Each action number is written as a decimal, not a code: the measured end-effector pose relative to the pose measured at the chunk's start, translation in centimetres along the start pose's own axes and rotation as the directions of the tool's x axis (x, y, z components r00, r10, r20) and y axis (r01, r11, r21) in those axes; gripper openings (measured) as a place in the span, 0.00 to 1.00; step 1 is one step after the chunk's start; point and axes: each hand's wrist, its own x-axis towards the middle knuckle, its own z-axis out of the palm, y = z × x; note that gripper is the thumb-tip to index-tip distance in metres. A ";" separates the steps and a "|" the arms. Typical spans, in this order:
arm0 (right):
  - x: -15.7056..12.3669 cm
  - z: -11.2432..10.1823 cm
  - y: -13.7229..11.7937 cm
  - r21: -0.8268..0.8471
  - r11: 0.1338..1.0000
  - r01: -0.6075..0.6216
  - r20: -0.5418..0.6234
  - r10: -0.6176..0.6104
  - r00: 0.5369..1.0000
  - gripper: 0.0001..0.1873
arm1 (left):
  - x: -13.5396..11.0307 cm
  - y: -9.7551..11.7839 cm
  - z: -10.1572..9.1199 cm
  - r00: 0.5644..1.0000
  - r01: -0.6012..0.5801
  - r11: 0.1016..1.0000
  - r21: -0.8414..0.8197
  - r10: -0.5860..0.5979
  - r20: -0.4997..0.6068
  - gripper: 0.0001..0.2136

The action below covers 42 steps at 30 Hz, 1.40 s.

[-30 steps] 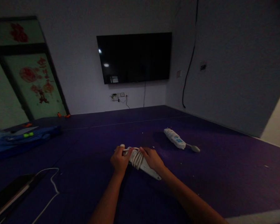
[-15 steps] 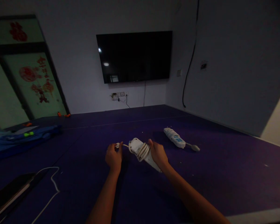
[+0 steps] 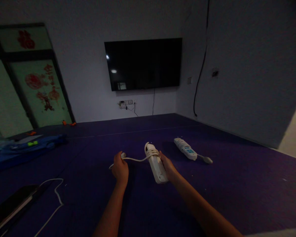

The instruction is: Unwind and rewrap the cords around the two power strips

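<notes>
Now longer loose white cord (image 3: 136, 160), likely power strip (image 3: 158, 171) turned

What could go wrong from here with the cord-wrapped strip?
1. The cord spans from the left grip to loops near the strip's far end; pulling might tangle or tighten them.
2. The right grip holds the white strip along one side, so a tug could twist it free.

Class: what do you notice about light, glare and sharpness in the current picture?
Head view: dim overall, brighter at the right edge; head view: small bright reflections on the dark television screen; head view: the white corded device at the right hand looks soft, fine detail unclear.
</notes>
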 end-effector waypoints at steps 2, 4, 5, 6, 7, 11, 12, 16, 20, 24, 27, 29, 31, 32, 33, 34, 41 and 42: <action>-0.3 0.0 -0.3 0.070 0.995 -0.073 -0.022 0.075 0.997 0.29 | -0.1 0.0 0.3 0.999 -0.026 0.999 -0.020 0.027 0.025 0.18; -0.4 -0.2 -0.5 0.080 0.994 -0.076 -0.059 0.081 0.995 0.29 | -0.3 0.3 0.6 0.996 -0.067 0.997 -0.046 0.070 0.049 0.17; -0.5 -0.3 -0.6 0.059 0.997 -0.047 -0.071 0.051 0.996 0.30 | -0.5 0.6 0.8 0.994 -0.089 0.994 -0.061 0.092 0.063 0.15; -0.5 -0.4 -0.7 0.029 0.999 -0.014 -0.085 0.017 0.996 0.31 | -0.7 0.9 0.9 0.989 -0.116 0.990 -0.079 0.122 0.079 0.14; -0.5 -0.5 -0.7 -0.006 1.000 0.019 -0.100 -0.020 0.995 0.32 | -1.0 1.2 1.0 0.982 -0.153 0.983 -0.100 0.163 0.098 0.13; -0.5 -0.5 -0.8 -0.118 0.988 0.103 -0.123 -0.117 0.986 0.33 | -2.3 2.5 1.1 0.900 -0.353 0.916 -0.191 0.388 0.198 0.15; -0.6 -0.5 -0.8 -0.138 0.983 0.117 -0.114 -0.133 0.984 0.33 | -2.7 2.7 1.1 0.875 -0.391 0.899 -0.198 0.430 0.222 0.16; -1.0 -0.3 -1.1 -0.264 0.949 0.175 -0.089 -0.205 0.975 0.33 | -3.5 3.0 1.4 0.820 -0.467 0.872 -0.149 0.490 0.297 0.16; -1.4 -0.1 -1.5 -0.374 0.891 0.257 -0.038 -0.292 0.956 0.32 | -3.5 2.8 1.7 0.816 -0.486 0.867 -0.111 0.496 0.297 0.12; -1.6 0.2 -1.5 -0.428 0.864 0.266 -0.002 -0.295 0.955 0.31 | -3.3 2.5 1.9 0.834 -0.480 0.872 -0.097 0.488 0.258 0.12; -1.9 0.3 -1.5 -0.522 0.794 0.311 0.048 -0.337 0.940 0.31 | -3.0 2.2 1.8 0.869 -0.445 0.893 -0.066 0.449 0.206 0.13; -2.2 0.2 -1.6 -0.645 0.692 0.323 0.067 -0.369 0.927 0.29 | -2.7 1.9 1.6 0.897 -0.408 0.912 -0.044 0.410 0.165 0.13; -2.4 -0.1 -1.9 -0.765 0.574 0.293 0.066 -0.382 0.922 0.27 | -2.4 1.7 1.3 0.917 -0.376 0.926 -0.030 0.376 0.133 0.13; -2.4 -0.2 -2.1 -0.805 0.525 0.278 0.065 -0.387 0.920 0.26 | -2.2 1.6 1.2 0.923 -0.364 0.931 -0.027 0.364 0.122 0.13; -2.5 -0.4 -2.3 -0.831 0.487 0.269 0.067 -0.392 0.917 0.26 | -2.1 1.6 1.1 0.928 -0.354 0.935 -0.025 0.354 0.114 0.12; -2.4 -0.6 -2.5 -0.847 0.460 0.266 0.072 -0.398 0.914 0.25 | -1.9 1.5 1.1 0.933 -0.344 0.939 -0.025 0.345 0.107 0.12; -1.4 -1.0 -2.4 -0.751 0.546 0.373 0.056 -0.509 0.859 0.29 | -0.7 0.4 0.5 0.972 -0.230 0.973 -0.008 0.230 0.052 0.13; -1.1 -1.0 -2.2 -0.705 0.596 0.385 0.027 -0.519 0.854 0.30 | -0.5 0.2 0.4 0.977 -0.208 0.978 -0.002 0.208 0.045 0.13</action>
